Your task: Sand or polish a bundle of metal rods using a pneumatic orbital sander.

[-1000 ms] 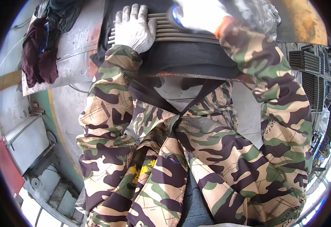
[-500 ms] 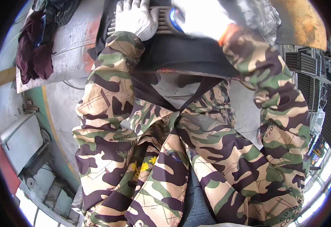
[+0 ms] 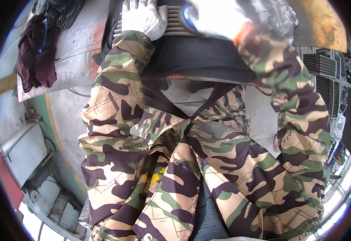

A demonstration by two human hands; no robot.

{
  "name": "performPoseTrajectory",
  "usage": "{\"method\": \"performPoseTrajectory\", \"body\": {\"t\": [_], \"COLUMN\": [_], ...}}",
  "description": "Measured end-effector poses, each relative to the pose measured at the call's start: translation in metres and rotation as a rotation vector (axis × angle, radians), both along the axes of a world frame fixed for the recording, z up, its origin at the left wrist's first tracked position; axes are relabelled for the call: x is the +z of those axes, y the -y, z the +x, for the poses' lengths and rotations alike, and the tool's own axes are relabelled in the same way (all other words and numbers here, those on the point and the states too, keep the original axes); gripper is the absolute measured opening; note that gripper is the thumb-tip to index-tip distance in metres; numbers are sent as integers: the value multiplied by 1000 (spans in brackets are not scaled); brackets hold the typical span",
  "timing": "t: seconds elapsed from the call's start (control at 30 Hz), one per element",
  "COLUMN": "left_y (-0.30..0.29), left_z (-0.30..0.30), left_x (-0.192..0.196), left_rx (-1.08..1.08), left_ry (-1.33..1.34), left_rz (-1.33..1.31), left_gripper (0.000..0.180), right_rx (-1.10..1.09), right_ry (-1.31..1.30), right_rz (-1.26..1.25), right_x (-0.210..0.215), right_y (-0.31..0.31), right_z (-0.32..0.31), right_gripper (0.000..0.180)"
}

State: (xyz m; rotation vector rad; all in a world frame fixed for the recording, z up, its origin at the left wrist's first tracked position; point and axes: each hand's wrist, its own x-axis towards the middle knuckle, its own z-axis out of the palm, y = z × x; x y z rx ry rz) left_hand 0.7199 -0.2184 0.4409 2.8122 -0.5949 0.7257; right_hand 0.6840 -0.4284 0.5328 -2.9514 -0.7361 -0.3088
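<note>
My left hand (image 3: 144, 19), in a white knit glove, lies flat with its fingers stretched over a row of parallel metal bars (image 3: 175, 25). The bars rest on a black cloth (image 3: 199, 56) at the far side of my lap. To the right, my right hand (image 3: 221, 19), also gloved in white and blurred by motion, is closed over a round, blue-edged thing (image 3: 188, 17) against the bars. Only its curved blue rim shows; the glove hides the rest, and its kind cannot be made out.
A worn metal tabletop (image 3: 77, 54) extends left, with a maroon cloth (image 3: 37, 66) and dark cloth on it. Crumpled clear plastic (image 3: 282, 20) and a rust-stained plate (image 3: 324, 24) sit at the right. Stacks of dark slatted metal parts (image 3: 320, 66) stand beyond.
My right hand and the blue-edged thing have shifted slightly right and away from me along the bars. My left hand stays on the bars, nearly unmoved.
</note>
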Motion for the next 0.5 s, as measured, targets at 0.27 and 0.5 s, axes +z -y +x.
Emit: {"method": "performPoseTrajectory", "body": {"t": [0.27, 0.5], "left_y": [5, 3], "left_z": [0, 10], "left_x": [7, 5], "left_rx": [-18, -73], "left_ry": [-23, 25], "left_rz": [19, 128], "left_gripper": [52, 50], "right_rx": [-10, -16], "right_ry": [72, 28], "right_rz": [50, 84], "right_x": [-1, 6], "right_y": [12, 22], "right_z": [23, -1], "right_gripper": [20, 22]}}
